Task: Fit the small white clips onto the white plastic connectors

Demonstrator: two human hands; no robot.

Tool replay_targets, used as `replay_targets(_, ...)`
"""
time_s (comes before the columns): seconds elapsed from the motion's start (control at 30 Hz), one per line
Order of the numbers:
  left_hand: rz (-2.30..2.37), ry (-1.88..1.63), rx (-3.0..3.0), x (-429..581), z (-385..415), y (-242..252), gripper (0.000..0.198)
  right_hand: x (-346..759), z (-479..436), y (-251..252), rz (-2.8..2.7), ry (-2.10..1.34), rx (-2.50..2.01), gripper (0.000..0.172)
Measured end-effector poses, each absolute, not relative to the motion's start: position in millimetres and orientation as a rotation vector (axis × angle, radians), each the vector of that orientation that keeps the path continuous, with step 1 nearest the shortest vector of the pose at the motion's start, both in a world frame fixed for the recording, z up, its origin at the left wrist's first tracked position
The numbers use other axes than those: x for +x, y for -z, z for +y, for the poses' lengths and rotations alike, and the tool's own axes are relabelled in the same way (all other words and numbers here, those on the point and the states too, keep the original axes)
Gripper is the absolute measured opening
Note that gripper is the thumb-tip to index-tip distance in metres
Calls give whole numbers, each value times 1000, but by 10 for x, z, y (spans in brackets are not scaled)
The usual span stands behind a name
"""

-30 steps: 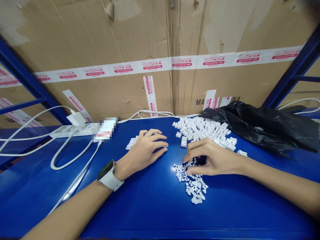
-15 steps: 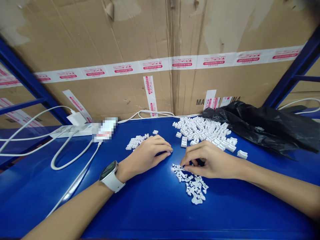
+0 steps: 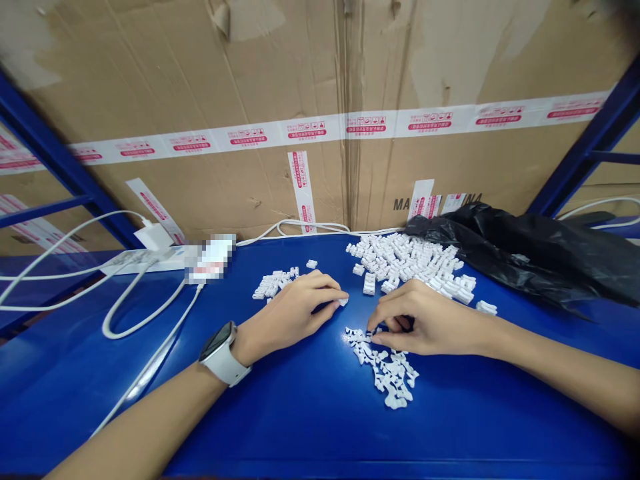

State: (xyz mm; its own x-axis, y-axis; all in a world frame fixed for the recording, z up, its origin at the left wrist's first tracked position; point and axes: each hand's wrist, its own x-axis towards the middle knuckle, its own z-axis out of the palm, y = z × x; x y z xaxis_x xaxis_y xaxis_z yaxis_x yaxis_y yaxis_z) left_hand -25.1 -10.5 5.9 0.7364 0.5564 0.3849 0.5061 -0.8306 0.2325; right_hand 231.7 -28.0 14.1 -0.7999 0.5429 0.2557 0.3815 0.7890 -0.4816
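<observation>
My left hand (image 3: 305,303), with a watch at its wrist, pinches a small white plastic piece (image 3: 343,302) between thumb and fingertips. Across from it, my right hand (image 3: 417,317) is closed in a pinch at the upper end of a loose pile of thin white curved pieces (image 3: 395,380). What its fingertips hold, if anything, is too small and covered to make out. Behind the right hand spreads a large heap of blocky white plastic pieces (image 3: 400,257). A smaller group of similar white pieces (image 3: 270,283) lies behind the left hand, partly hidden by it.
A black plastic bag (image 3: 530,257) lies at the back right. On the left are a power strip (image 3: 170,259), a blurred-out phone (image 3: 213,259) and white cables (image 3: 113,327). Cardboard boxes (image 3: 225,180) stand behind the blue tabletop (image 3: 300,420).
My right hand's fingertips have shifted slightly right over the loose pile. More of the white piece in my left fingertips now shows.
</observation>
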Motion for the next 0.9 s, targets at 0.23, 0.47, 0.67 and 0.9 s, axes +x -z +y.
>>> replay_targets(0.23, 857, -730, 2857, -265, -73, -16, 20, 2345, -291, -142, -2580, -574, -639, 17)
replay_targets(0.47, 841, -767, 2868, -263, -60, -15, 17, 2334, -307, -171, -2540, -577, -634, 16)
replay_targets(0.67, 820, -807, 2835, -244, -62, -4, 14, 2309, -286, -185, -2462, -604, -627, 13)
replay_targets(0.9, 816, -872, 2781, -208, -96, -14, 10, 2276, -221, -79, -2343, -495, -698, 19)
